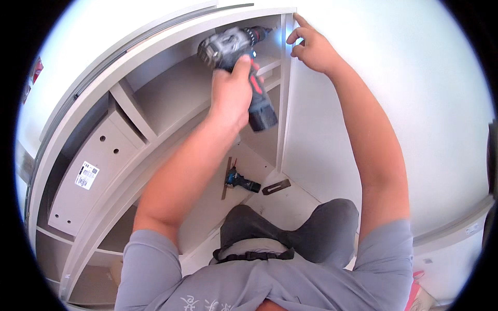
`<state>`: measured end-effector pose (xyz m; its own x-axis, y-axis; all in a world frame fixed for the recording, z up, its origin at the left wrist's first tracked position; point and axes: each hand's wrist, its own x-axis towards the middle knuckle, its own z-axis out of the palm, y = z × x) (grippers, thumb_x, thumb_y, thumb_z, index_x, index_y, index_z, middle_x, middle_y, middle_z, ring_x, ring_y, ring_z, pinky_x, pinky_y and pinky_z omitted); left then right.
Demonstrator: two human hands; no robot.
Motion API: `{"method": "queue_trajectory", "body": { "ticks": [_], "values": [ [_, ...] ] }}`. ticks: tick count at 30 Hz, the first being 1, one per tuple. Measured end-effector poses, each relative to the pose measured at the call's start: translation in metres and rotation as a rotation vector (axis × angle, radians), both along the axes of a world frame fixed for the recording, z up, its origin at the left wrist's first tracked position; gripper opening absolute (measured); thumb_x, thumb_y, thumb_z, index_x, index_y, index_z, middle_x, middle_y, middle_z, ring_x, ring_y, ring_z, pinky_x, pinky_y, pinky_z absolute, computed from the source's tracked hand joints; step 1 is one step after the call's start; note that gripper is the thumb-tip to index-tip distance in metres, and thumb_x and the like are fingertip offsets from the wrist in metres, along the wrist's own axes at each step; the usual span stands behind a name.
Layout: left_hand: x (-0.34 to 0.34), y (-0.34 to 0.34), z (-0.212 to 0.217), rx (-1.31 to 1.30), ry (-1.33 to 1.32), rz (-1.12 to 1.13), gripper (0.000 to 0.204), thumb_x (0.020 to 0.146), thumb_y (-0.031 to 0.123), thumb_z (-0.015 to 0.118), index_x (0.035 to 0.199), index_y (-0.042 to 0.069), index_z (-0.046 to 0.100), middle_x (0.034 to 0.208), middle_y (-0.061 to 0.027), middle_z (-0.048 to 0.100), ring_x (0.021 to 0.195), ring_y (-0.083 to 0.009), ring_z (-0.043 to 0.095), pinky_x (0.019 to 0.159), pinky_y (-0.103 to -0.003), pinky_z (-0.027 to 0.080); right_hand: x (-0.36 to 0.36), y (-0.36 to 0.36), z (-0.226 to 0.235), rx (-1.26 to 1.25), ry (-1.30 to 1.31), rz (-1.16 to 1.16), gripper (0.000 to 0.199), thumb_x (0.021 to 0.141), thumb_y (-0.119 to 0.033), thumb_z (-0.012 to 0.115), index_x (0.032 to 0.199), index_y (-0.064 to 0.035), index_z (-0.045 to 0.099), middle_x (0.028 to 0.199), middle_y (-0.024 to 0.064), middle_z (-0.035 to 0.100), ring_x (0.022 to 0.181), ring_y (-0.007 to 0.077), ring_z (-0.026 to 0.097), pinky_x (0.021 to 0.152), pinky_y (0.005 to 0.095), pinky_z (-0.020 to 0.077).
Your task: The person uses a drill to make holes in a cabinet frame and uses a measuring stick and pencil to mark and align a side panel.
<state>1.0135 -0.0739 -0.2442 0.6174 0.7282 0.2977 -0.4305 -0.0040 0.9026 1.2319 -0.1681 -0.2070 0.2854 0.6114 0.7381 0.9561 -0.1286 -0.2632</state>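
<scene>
My left hand [233,90] is wrapped round the grip of a black cordless drill [228,46] with red accents, slightly blurred. Its chuck [258,34] points right, at the inner face of the cabinet's upright side panel [282,98]; a bluish light glows there. Whether the tip touches the panel I cannot tell. On the outer side of that panel is my right hand [317,52], empty. Its index finger reaches up to the panel's top corner, and the other fingers are loosely bent and apart beside the edge.
The pale cabinet [171,98] has open compartments and a drawer front [85,173] bearing a label. Below, between cabinet and my knees, lie a blue-and-black cordless drill [241,181], a thin brown strip [226,179] and a dark slotted plate [276,187]. A white wall [394,67] stands right.
</scene>
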Motion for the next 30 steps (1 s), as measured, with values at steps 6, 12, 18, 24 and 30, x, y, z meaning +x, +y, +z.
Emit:
{"method": "queue_trajectory", "body": {
  "ticks": [6,12,18,24,30],
  "values": [
    [-0.131,-0.023,-0.095,0.163,0.052,-0.099,0.036,0.104,0.031,0.06,0.127,0.003,0.06,0.11,-0.0097,0.07,0.085,-0.0165,0.066,0.075,-0.033,0.056,-0.055,-0.06,-0.044,0.098,0.195,0.265,0.01,0.086,-0.002,0.065,0.095,-0.0038,0.064,0.157,0.0168,0.047,0.098,0.0224,0.064,0.085,0.0347,0.053],
    [-0.281,0.014,-0.258,0.289,0.705,0.058,0.042,0.09,0.012,0.073,0.129,0.002,0.059,0.112,-0.0094,0.07,0.095,-0.0193,0.069,0.084,-0.035,0.056,-0.1,-0.14,-0.143,-0.24,0.578,0.362,0.01,0.088,0.008,0.061,0.093,-0.0003,0.065,0.129,0.0186,0.068,0.088,0.0161,0.065,0.075,0.0298,0.0535],
    [-0.369,0.051,-0.41,0.534,1.154,0.328,0.066,0.078,0.01,0.08,0.138,0.003,0.054,0.121,-0.0179,0.067,0.109,-0.0351,0.068,0.098,-0.043,0.054,-0.123,-0.171,-0.218,-0.483,0.809,0.258,0.015,0.089,0.009,0.062,0.101,0.0011,0.067,0.124,0.0159,0.07,0.094,0.0183,0.068,0.078,0.0312,0.055],
    [-0.393,0.085,-0.514,0.569,1.396,0.372,0.077,0.073,0.007,0.08,0.144,0.012,0.052,0.123,-0.0204,0.063,0.114,-0.0397,0.063,0.098,-0.049,0.052,-0.118,-0.163,-0.233,-0.518,0.932,0.189,0.018,0.091,0.006,0.063,0.107,0.0003,0.068,0.122,0.0122,0.071,0.099,0.019,0.067,0.084,0.0328,0.0552],
    [-0.379,0.111,-0.556,0.586,1.565,0.334,0.076,0.075,0.014,0.08,0.145,0.013,0.051,0.127,-0.0187,0.061,0.122,-0.0391,0.058,0.101,-0.051,0.048,-0.113,-0.146,-0.235,-0.747,0.834,0.121,0.023,0.091,-0.004,0.066,0.113,-0.0009,0.069,0.117,0.0141,0.072,0.099,0.0245,0.071,0.086,0.0378,0.0561]
  ]
}}
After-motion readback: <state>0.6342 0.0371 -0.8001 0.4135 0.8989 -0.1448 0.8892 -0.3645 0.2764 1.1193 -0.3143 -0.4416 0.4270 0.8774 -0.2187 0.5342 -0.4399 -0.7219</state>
